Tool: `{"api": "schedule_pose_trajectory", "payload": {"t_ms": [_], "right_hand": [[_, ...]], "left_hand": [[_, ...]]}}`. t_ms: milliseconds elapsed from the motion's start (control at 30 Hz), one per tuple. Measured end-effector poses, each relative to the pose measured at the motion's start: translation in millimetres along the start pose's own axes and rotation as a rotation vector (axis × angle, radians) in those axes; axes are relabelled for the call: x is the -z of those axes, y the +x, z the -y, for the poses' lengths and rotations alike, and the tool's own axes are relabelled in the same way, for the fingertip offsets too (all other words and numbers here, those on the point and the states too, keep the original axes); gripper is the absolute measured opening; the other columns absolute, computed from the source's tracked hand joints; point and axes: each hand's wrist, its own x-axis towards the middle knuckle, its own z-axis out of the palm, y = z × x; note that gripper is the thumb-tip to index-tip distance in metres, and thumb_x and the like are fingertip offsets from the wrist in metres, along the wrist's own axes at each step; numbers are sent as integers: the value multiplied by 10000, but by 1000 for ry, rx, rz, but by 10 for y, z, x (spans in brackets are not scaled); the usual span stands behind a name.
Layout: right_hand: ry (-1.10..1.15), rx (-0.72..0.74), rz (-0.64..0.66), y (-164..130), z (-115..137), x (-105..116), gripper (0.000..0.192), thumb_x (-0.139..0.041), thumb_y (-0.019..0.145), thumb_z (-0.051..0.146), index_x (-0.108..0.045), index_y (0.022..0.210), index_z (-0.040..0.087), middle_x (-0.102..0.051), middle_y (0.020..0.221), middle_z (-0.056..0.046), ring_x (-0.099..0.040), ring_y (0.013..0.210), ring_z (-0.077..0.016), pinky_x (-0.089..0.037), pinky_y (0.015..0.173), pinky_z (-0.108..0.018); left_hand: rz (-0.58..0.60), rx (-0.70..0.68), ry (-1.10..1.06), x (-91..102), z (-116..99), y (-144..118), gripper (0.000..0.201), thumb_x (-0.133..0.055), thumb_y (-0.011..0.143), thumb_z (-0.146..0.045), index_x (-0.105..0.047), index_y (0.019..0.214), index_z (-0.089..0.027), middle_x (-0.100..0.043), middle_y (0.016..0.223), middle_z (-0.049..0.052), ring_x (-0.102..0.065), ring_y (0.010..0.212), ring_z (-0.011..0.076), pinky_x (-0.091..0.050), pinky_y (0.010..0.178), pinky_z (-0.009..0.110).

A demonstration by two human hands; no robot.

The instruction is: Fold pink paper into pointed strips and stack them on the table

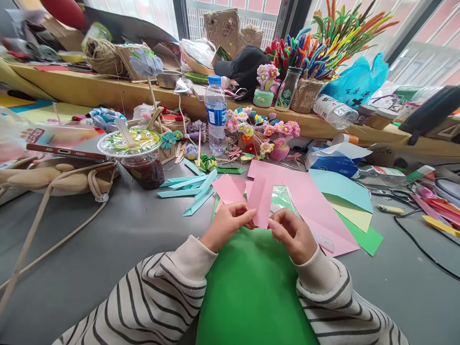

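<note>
A strip of pink paper [260, 199] with a lengthwise crease is held up between my hands. My left hand [232, 220] pinches its lower left edge. At its lower right corner, the thumb and fingers of my right hand [293, 234] are closed on the paper. Behind it lie more pink pieces [228, 189] and a large pink sheet [309, 201] with a section cut out. Folded light-blue paper strips [201, 191] are piled to the left. Below my hands spreads a smooth green sheet [255, 292].
A lidded cup of dark drink [140, 163] stands left, beside a phone [68, 148] and a corded bag [61, 179]. A water bottle [216, 117] and craft flowers [266, 127] stand at the back. Scissors [398, 195], a cutter [390, 209] and a black cable [420, 247] lie right.
</note>
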Motion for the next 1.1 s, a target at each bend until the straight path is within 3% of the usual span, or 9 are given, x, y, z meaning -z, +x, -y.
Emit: {"api": "schedule_pose_trajectory", "payload": {"t_ms": [67, 133, 233, 333, 533, 800, 1100], "right_hand": [[8, 103, -96, -3, 24, 24, 60, -472, 717, 213, -425, 749, 197, -523, 692, -7, -472, 524, -98, -412, 450, -225], [-95, 226, -117, -2, 38, 46, 220, -465, 690, 129, -439, 897, 201, -525, 798, -34, -482, 563, -106, -425, 454, -231], [-333, 415, -9, 12, 25, 71, 270, -459, 685, 66, -526, 918, 185, -518, 788, -57, -487, 623, -131, -433, 465, -240], [-420, 487, 51, 35, -19, 97, 203, -469, 716, 72, -580, 860, 164, -528, 750, -71, -496, 669, -149, -457, 500, -252], [-316, 442, 91, 83, -105, 150, 174, -527, 712, 107, -617, 843, 178, -527, 759, -58, -513, 690, -132, -486, 506, -216], [-146, 231, 14, 92, -123, 95, 69, -567, 694, 235, -631, 678, 216, -540, 648, -22, -518, 599, -128, -470, 520, -250], [-30, 63, -57, 60, -116, 8, 100, -571, 687, 276, -587, 658, 182, -576, 609, -19, -542, 572, -137, -448, 530, -261]], "left_hand": [[-8, -8, 4, 2, 2, 1, 200, -565, 655, -310, -549, 631, -112, -540, 555, -16, -513, 528, 83, -421, 543, 196], [-17, -16, 24, 5, 2, 2, 193, -570, 650, -305, -551, 623, -115, -536, 553, -20, -510, 526, 79, -417, 544, 193], [-24, -15, 52, 11, 3, 3, 190, -580, 640, -299, -545, 606, -115, -538, 552, -18, -515, 534, 83, -417, 549, 196], [5, -22, 36, 15, 10, 6, 187, -582, 637, -296, -570, 667, -111, -565, 610, 2, -522, 566, 92, -429, 570, 209], [39, -28, 15, 5, 26, 11, 218, -589, 628, -297, -580, 741, -111, -590, 671, 23, -533, 603, 108, -439, 594, 231], [100, -68, 5, -4, 35, -21, 168, -581, 641, -286, -563, 672, -122, -587, 620, 9, -546, 617, 111, -430, 597, 222], [82, 4, -48, -12, 52, -6, 332, -615, 611, -287, -494, 863, -109, -619, 667, 49, -577, 645, 152, -448, 616, 285]]}}
